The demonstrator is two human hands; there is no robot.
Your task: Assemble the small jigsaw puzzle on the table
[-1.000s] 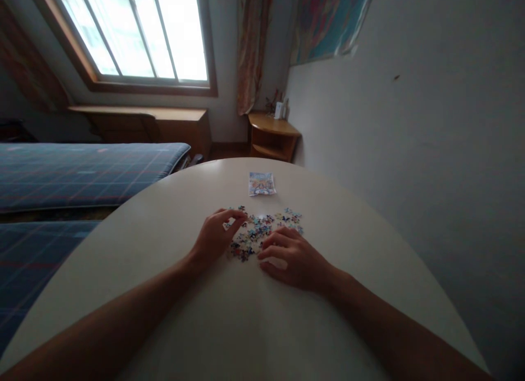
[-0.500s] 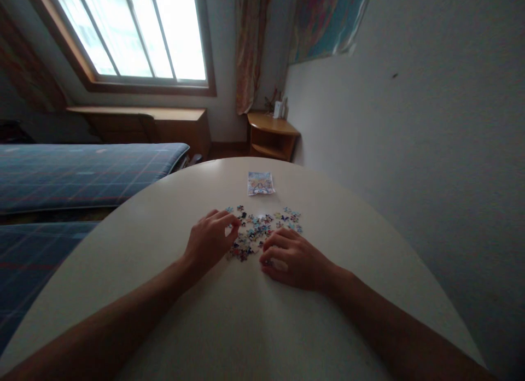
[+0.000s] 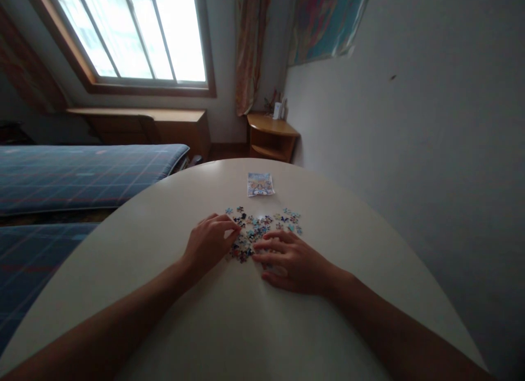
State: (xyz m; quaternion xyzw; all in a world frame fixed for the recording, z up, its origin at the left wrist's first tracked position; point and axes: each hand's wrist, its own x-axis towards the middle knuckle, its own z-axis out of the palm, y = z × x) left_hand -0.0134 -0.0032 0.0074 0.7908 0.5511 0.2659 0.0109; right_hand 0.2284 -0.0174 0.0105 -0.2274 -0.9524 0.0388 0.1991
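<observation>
A loose heap of small jigsaw puzzle pieces lies on the white round table. At the heap's left edge is my left hand, thumb and index finger pinched together; whatever is between the fingertips is too small to make out. My right hand rests over the heap's near right side, its fingers spread and reaching across some pieces, the thumb apart below them. Part of the heap is hidden under the right fingers. Beyond the pieces lies a small printed picture sheet.
A bed with a blue plaid mattress stands left of the table. Behind are a wooden desk under the window and a wooden corner shelf. A bare wall runs along the right.
The fingers of my right hand have stretched out leftward over the pieces, from a more curled shape. My left hand keeps its pinch at almost the same spot.
</observation>
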